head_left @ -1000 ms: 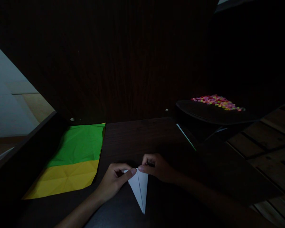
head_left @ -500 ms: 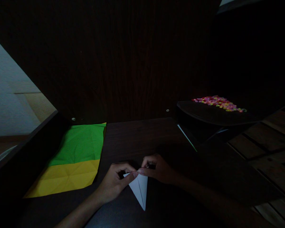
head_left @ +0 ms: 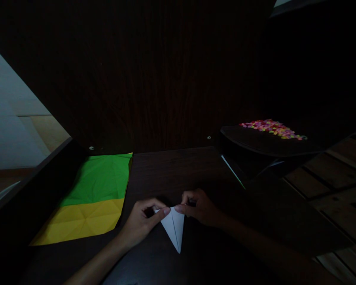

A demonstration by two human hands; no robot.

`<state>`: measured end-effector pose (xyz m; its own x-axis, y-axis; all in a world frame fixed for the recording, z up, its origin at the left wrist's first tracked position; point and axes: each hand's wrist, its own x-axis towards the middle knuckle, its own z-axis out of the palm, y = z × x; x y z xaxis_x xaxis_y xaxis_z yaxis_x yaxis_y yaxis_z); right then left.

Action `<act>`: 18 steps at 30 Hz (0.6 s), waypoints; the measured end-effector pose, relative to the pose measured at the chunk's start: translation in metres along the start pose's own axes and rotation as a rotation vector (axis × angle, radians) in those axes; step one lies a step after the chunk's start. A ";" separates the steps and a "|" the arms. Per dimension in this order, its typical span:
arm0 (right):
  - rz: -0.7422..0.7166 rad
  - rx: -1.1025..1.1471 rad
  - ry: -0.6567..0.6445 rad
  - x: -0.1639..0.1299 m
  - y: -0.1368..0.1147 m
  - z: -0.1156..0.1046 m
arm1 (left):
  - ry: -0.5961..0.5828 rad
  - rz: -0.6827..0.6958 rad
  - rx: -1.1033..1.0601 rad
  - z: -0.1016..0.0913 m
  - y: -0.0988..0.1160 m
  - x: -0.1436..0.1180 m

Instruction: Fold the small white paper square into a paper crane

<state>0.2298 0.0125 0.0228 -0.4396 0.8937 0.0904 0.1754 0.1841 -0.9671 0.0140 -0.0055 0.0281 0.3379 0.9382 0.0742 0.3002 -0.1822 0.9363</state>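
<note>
In dim light, a left hand (head_left: 142,221) and a right hand (head_left: 200,208) pinch the wide top edge of a folded white paper (head_left: 173,227) on a dark bench (head_left: 172,170); creased green-and-yellow sheets (head_left: 91,198) lie to the left, colourful beads (head_left: 271,128) to the right.

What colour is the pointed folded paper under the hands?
White, seen in the head view: the folded paper held at its top by both hands.

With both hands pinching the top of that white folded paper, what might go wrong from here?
1. The scene is very dim, so the left hand and right hand may misalign the crease on the white folded paper.
2. Only its top edge is pinned; the free tip could swing on the dark table.
</note>
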 end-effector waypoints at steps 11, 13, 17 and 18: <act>-0.037 -0.016 0.092 0.002 0.004 -0.002 | 0.038 0.043 -0.013 -0.008 -0.007 0.002; -0.030 -0.009 0.096 0.002 0.004 -0.001 | 0.044 0.044 -0.005 -0.007 -0.007 0.002; -0.027 0.013 0.077 0.003 0.004 0.000 | 0.036 0.043 0.004 -0.007 -0.007 0.002; -0.031 0.012 0.073 0.003 0.004 0.000 | 0.034 0.047 0.005 -0.008 -0.007 0.001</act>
<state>0.2293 0.0162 0.0191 -0.3795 0.9149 0.1374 0.1515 0.2079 -0.9663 0.0054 -0.0006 0.0240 0.3215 0.9380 0.1297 0.2895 -0.2277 0.9297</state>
